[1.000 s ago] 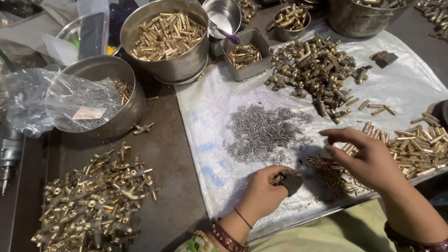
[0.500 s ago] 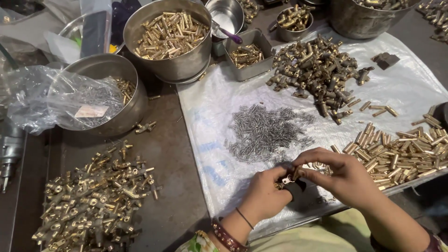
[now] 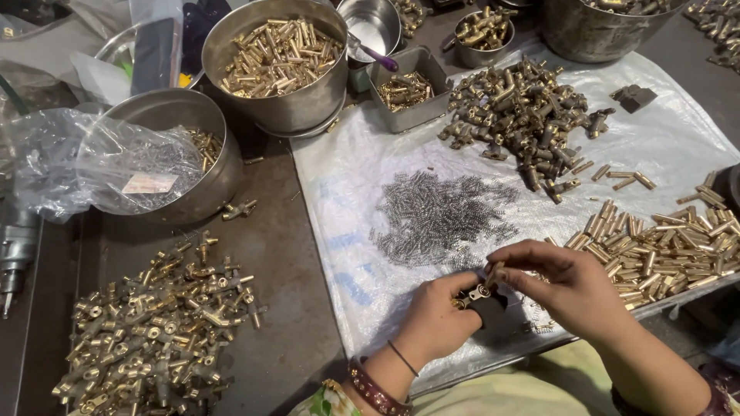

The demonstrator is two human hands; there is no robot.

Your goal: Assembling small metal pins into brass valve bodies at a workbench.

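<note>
My left hand (image 3: 435, 320) grips a small black block (image 3: 489, 306) with a brass fitting (image 3: 479, 292) seated on top of it. My right hand (image 3: 566, 281) meets it from the right, its fingertips pinching a short brass pin (image 3: 494, 273) at the fitting. Both hands hover over a white plastic sheet (image 3: 347, 177). Just beyond them lies a pile of small grey springs (image 3: 439, 216). A heap of brass pins (image 3: 663, 243) sits right of my right hand, and a pile of brass fittings (image 3: 524, 115) lies farther back.
Assembled brass fittings (image 3: 154, 331) are heaped on the dark table at the left. Steel bowls (image 3: 281, 58) with brass parts, a bowl under a clear plastic bag (image 3: 100, 166), a small square tin (image 3: 408, 88) and two black blocks (image 3: 634, 96) stand at the back.
My right hand left the brass pin heap and came left to the block in my left hand, now pressing a pin at the fitting. My left hand stayed put.
</note>
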